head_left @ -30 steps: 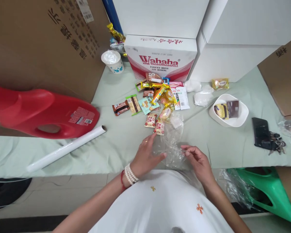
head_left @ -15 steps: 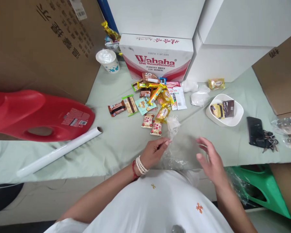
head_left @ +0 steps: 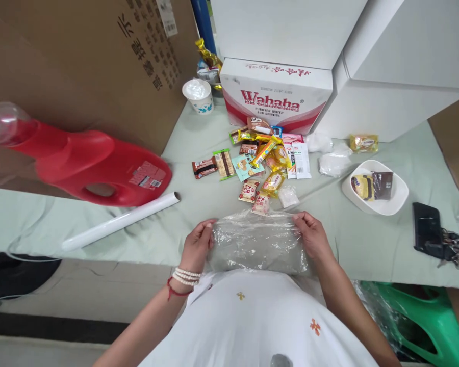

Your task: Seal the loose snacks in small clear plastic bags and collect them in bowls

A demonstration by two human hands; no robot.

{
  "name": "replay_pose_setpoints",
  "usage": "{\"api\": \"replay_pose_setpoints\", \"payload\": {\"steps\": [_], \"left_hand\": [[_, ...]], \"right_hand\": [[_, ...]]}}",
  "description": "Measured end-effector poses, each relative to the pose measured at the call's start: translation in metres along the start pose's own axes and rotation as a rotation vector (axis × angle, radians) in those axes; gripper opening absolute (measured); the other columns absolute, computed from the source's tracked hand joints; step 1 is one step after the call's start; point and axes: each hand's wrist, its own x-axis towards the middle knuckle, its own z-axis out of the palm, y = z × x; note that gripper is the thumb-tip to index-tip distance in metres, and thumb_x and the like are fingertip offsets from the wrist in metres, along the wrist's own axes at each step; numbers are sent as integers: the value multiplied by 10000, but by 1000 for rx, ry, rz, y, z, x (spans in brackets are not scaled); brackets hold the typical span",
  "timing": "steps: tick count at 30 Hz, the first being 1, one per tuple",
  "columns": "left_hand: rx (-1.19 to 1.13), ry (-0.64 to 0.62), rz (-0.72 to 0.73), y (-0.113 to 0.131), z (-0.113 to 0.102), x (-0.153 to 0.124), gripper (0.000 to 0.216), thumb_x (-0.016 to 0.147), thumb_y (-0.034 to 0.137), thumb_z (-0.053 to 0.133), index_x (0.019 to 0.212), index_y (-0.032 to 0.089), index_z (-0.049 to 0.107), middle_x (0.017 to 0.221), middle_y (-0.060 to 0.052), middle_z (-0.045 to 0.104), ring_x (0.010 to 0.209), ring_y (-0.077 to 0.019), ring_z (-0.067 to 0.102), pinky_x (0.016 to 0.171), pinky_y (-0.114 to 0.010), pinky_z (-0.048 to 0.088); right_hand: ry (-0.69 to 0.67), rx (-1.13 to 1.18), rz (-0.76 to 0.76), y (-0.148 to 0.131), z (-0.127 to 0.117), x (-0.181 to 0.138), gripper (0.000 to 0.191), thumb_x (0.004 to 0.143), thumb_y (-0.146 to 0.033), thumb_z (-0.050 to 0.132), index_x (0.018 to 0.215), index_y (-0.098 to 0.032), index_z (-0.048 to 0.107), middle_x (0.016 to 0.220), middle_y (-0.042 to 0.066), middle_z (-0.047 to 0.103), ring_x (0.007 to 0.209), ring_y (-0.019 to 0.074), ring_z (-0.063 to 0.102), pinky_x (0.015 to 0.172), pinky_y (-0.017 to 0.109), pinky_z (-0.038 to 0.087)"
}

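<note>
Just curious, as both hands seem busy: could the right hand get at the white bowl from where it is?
Probably yes: only bare cloth lies between the right hand and the white bowl, though that hand is pinching the clear plastic bag.

Storeroom-like corner: big cardboard box (head_left: 80,56), Wahaha water carton (head_left: 275,94), cloth-covered table (head_left: 199,214), detergent jug (head_left: 99,163).

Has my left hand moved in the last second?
Yes. The left hand has shifted left, out from below the snack pile, and now grips the bag at its left edge.
</note>
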Motion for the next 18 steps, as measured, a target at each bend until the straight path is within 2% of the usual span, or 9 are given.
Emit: {"api": "replay_pose_setpoints", "payload": {"steps": [2, 4, 6, 8, 10, 12, 13, 15, 18], "left_hand": [[250, 96, 198, -2, -7, -3, 586, 821, 538, 648, 1281, 175, 645, 867, -42, 600, 793, -210, 585, 728, -351, 517], [449, 118, 445, 6, -4, -4, 709, 815, 471, 666, 1442, 171, 526, 1170, -137, 633, 1111, -300, 589, 976, -478, 496], [575, 59, 638, 21, 7, -2, 769, 821, 447, 670, 1502, 160, 457, 1362, -185, 584, 1321, -357, 490, 1126, -559, 380], [641, -43, 705, 35, 21, 7, 645, 819, 434, 669, 1401, 173, 570, 1343, -174, 618, 1332, -376, 492, 1131, -563, 361], [593, -168, 612, 45, 34, 20, 355, 861, 434, 594, 1073, 181, 725, 1039, -122, 711, 1085, -326, 630, 979, -479, 467], [401, -243, 412, 48, 41, 38, 356, 891, 474, 525, 778, 181, 692, 696, -46, 628, 739, -223, 619, 739, -354, 488], [280, -237, 304, 48, 42, 46, 393, 886, 506, 517, 709, 182, 653, 607, -15, 561, 626, -183, 560, 645, -311, 454], [90, -166, 146, 44, 42, 62, 404, 853, 544, 533, 693, 182, 616, 561, 17, 494, 534, -143, 472, 542, -272, 390], [18, -42, 74, 41, 36, 74, 349, 833, 516, 543, 826, 176, 622, 610, 25, 495, 558, -155, 492, 524, -272, 396]], "right_hand": [[-3, -60, -23, 1, 3, 0, 404, 814, -582, 728, 804, -188, 639, 606, -52, 482, 568, 106, 390, 547, 227, 313], [-32, -126, -59, -2, 6, -2, 399, 837, -584, 702, 811, -191, 644, 614, -49, 471, 573, 108, 376, 543, 227, 299], [-76, -189, -91, -8, 9, -4, 406, 847, -595, 685, 805, -193, 648, 622, -43, 469, 579, 110, 372, 548, 229, 295], [-117, -238, -113, -14, 9, -7, 424, 838, -612, 686, 791, -192, 656, 641, -31, 491, 596, 116, 391, 563, 234, 309], [-122, -262, -120, -17, 6, -10, 441, 820, -629, 700, 780, -190, 668, 667, -16, 524, 620, 126, 426, 580, 241, 333], [-87, -252, -92, -16, -1, -14, 451, 805, -642, 712, 796, -193, 674, 662, -15, 532, 615, 131, 442, 579, 247, 347], [-59, -227, -61, -13, -5, -17, 457, 800, -651, 713, 806, -196, 667, 647, -21, 523, 597, 130, 437, 566, 248, 346], [-11, -154, 24, -4, -13, -23, 479, 787, -677, 710, 810, -204, 638, 609, -39, 489, 551, 123, 406, 522, 246, 322], [-11, -136, 140, 10, -25, -34, 515, 778, -718, 680, 787, -211, 590, 577, -49, 459, 513, 119, 376, 477, 244, 285]]}}
